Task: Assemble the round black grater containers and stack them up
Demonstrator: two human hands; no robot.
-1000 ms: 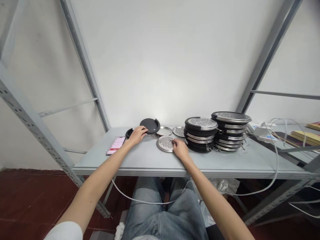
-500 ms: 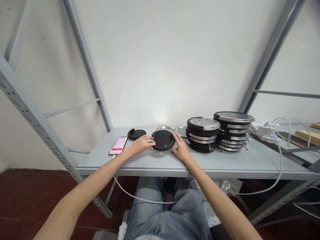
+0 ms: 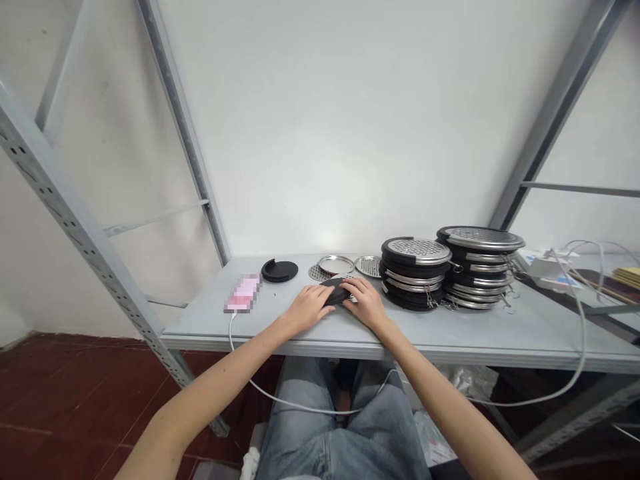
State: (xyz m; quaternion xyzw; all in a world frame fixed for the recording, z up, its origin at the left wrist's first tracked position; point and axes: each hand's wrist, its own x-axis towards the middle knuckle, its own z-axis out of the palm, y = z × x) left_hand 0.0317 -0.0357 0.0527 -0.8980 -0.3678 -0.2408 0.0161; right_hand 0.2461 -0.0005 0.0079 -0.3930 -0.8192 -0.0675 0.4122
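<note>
A black round disc (image 3: 334, 291), seemingly a cover like those in the stacks, is held low over the table and tilted between my hands. My left hand (image 3: 311, 307) is closed on its left and front side. My right hand (image 3: 364, 301) grips its right edge, fingers over the top. Much of the disc is hidden by the fingers. Just behind it lie a shiny metal ring (image 3: 337, 265), a perforated metal disc (image 3: 315, 273) and another slotted metal disc (image 3: 369, 267). Another black round cover (image 3: 283, 272) with a raised partial rim lies to the left.
Two stacks of round metal graters with black covers, a smaller stack (image 3: 416, 283) and a larger one (image 3: 480, 267), stand to the right, hooks hanging off them. A phone (image 3: 244, 293) with a white cable (image 3: 280, 398) lies left. Metal shelf posts (image 3: 187, 127) flank the table (image 3: 280, 317).
The black disc has gone from facing me flat to tilted, and both hands have closed in around it, the left wrapping further over. The view has shifted slightly to the left.
</note>
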